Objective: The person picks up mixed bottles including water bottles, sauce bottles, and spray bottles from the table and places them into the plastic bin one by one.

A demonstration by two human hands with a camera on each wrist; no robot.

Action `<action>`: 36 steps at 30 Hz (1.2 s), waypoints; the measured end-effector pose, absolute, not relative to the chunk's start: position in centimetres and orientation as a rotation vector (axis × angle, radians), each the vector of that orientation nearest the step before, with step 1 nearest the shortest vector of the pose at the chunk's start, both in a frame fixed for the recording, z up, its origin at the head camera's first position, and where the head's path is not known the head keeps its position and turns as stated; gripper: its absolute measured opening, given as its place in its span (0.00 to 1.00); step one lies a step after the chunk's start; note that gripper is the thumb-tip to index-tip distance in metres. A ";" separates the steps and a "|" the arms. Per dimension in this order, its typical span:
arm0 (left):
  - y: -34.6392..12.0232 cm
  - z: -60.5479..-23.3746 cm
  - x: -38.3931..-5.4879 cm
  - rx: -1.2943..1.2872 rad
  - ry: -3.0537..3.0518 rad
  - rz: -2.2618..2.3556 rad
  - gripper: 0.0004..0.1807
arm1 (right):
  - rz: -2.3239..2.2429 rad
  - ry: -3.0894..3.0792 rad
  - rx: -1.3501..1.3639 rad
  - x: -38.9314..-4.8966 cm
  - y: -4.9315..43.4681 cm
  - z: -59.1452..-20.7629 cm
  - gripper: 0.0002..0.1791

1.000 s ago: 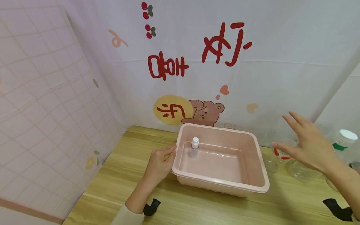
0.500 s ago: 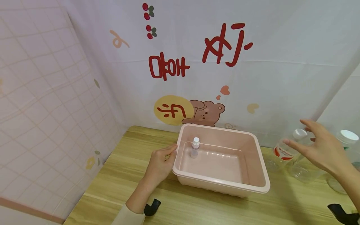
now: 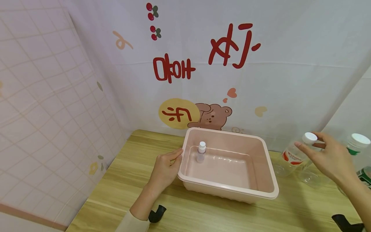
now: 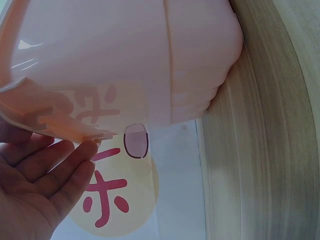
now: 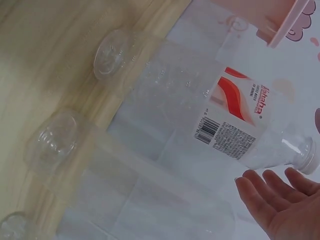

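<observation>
I have right grip [image 3: 334,159] wide, thumb and fingers astride the bottle [image 3: 293,158] at its top; left grip [image 3: 164,167] pinches the tub [image 3: 227,187].

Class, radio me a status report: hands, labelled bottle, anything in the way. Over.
Left hand grips rim of pink tub. Right hand at neck of red-labelled bottle, firm grip unconfirmed. Bottle standing beside tub. Second clear bottle close by, possible snag.

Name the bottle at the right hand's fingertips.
The clear bottle showing a red-and-white label, its white cap between thumb and fingers; no other bottle shows one.
</observation>
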State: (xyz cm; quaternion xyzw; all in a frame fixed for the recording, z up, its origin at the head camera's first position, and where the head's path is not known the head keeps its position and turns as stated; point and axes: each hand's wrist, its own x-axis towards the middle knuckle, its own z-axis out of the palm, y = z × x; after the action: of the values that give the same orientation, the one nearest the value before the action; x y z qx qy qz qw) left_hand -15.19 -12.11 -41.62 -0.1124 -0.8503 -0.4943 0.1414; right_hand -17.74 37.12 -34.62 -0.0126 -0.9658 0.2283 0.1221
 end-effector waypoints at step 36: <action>-12.1 -41.7 -15.1 -0.343 -2.434 -1.444 0.17 | 0.837 -2.781 -0.114 -17.3 37.8 -33.4 0.37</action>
State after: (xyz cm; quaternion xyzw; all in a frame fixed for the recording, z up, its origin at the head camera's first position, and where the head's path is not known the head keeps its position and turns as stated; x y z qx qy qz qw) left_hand -15.12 -12.08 -41.67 -0.1190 -0.8448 -0.5013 0.1448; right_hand -17.26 37.77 -33.42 -0.0388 -0.9502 0.2861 0.1172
